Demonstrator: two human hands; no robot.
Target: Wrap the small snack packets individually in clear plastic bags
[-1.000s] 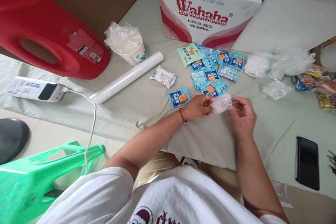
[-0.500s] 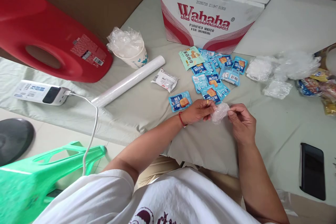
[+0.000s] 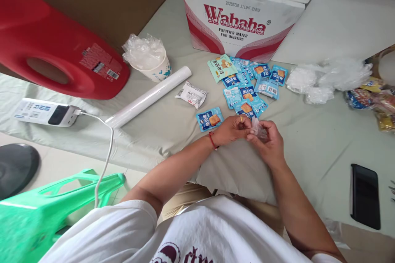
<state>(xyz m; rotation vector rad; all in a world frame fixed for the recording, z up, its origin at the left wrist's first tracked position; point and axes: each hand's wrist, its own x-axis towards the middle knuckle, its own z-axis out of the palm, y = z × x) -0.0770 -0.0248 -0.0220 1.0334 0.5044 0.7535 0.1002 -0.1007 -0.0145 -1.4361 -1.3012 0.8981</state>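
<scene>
Crumpled clear plastic film (image 3: 260, 130) is pinched between my two hands near the table's front edge. My left hand (image 3: 235, 130), with a ring and a red bracelet, grips its left side. On the other side my right hand (image 3: 268, 141) has its fingers closed on the film, close to the left fingertips. Just beyond the hands lies a pile of blue snack packets (image 3: 248, 92) with a green packet (image 3: 221, 68) on its left. One blue packet (image 3: 210, 119) lies apart, beside my left wrist. A white packet (image 3: 191, 94) rests farther left.
A plastic roll (image 3: 151, 96), a paper cup (image 3: 157, 70) stuffed with film, a red jug (image 3: 101, 65) and a white power bank (image 3: 46, 112) with a cable are at left. Behind stands a Wahaha box (image 3: 237, 20). Crumpled film (image 3: 345, 74) and a phone (image 3: 365, 196) lie at right.
My right hand has moved left, close to my left hand, and the film between them is now more bunched and partly hidden by fingers. The view has shifted slightly.
</scene>
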